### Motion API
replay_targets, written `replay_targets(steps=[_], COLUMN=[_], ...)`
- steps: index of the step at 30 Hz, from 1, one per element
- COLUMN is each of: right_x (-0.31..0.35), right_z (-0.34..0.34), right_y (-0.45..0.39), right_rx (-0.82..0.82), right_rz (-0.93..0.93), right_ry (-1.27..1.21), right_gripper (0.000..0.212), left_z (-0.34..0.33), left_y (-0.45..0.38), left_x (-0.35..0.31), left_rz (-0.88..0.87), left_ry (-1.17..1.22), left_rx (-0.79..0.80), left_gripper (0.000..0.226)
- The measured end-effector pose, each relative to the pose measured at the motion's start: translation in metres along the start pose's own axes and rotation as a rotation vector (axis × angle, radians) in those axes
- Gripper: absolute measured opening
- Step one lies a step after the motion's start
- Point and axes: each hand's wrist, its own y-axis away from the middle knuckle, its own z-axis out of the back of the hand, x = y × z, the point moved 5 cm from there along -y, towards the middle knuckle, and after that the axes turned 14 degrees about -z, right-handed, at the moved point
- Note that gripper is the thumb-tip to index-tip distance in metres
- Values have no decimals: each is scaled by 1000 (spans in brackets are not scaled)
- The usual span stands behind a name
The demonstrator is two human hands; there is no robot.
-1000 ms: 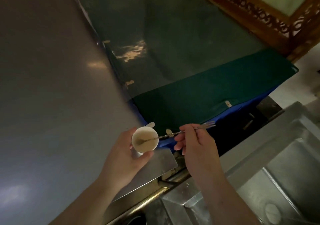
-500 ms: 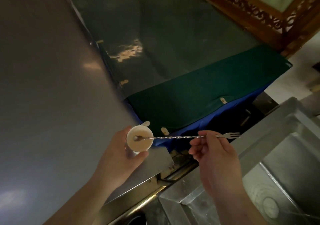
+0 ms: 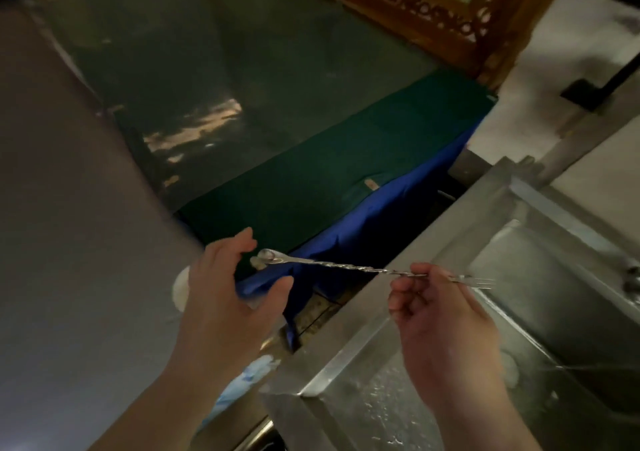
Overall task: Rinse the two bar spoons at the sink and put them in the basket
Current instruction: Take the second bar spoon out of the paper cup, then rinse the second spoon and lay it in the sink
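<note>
My right hand (image 3: 440,315) pinches a long twisted metal bar spoon (image 3: 346,266) near its forked end, holding it level above the sink's left rim. The spoon's bowl (image 3: 268,255) points left, just beside my left hand (image 3: 228,298). My left hand is open, fingers spread, with nothing in it. Behind it a small white cup (image 3: 180,290) stands on the grey counter, mostly hidden by the hand. The steel sink (image 3: 349,360) fills the lower right, its basin wet. No second spoon and no basket are in view.
A grey steel counter (image 3: 76,242) spans the left. A green cloth over blue fabric (image 3: 346,173) lies behind the hands. A carved wooden frame (image 3: 415,3) stands at the top right. Something metal, perhaps a tap (image 3: 628,282), shows at the sink's right edge.
My right hand has drawn the spoon out of the cup and carried it right toward the sink. My left hand has let go of the cup and opened.
</note>
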Motion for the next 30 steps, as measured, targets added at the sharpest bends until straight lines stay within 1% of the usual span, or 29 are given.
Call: replay_targets(steps=[2, 7, 12, 16, 20, 23, 27, 30], right_x=[20, 73, 111, 122, 124, 123, 116, 110], right_z=[22, 97, 201, 276, 335, 376, 406, 423], right_y=[3, 18, 37, 50, 56, 58, 53, 46], right_rx=[-17, -111, -269, -376, -452, -523, -557, -564], right_rz=[43, 123, 219, 264, 279, 298, 297, 289], right_ry=[-14, -216, -356, -467, -553, -628, -670, -718], right_gripper=[22, 29, 28, 26, 25, 24, 26, 28], left_z=[-22, -95, -195, -273, -336, -379, -416, -436], left_y=[-7, -14, -4, 16, 36, 52, 65, 70], left_x=[-20, -84, -161, -209, -240, -261, -275, -286], left_rz=[-24, -106, -193, -216, -244, -267, -253, -239], left_ry=[25, 156, 308, 409, 436, 460, 457, 479], left_rx=[39, 142, 340, 485, 571, 641, 714, 729], left_gripper=[54, 40, 45, 44, 50, 50, 51, 44])
